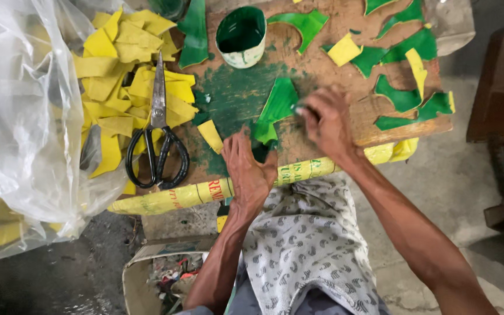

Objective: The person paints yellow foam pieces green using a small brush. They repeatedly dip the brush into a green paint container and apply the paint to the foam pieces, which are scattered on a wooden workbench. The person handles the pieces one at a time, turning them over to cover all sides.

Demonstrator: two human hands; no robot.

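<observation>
— Where is the left hand [249,169]?
— Low centre, palm down, fingers spread and pointing toward 12 o'clock, forearm running back toward 7 o'clock.
— And the right hand [325,121]?
— Up toward 1 o'clock of the left, close beside it, fingers curled and blurred, forearm stretching off toward 5 o'clock.

The left hand [249,169] pins a green piece [275,108] to the board [322,64], with the right hand [325,119] touching that piece's right edge. Beyond the grip a stained patch of board lies bare up to the cup [241,36]. Left of the grip, a yellow scrap [210,135] lies close, then the scissors [158,125] on the yellow pile [123,70]; right of it, bare board runs to green cut-outs [406,96].
</observation>
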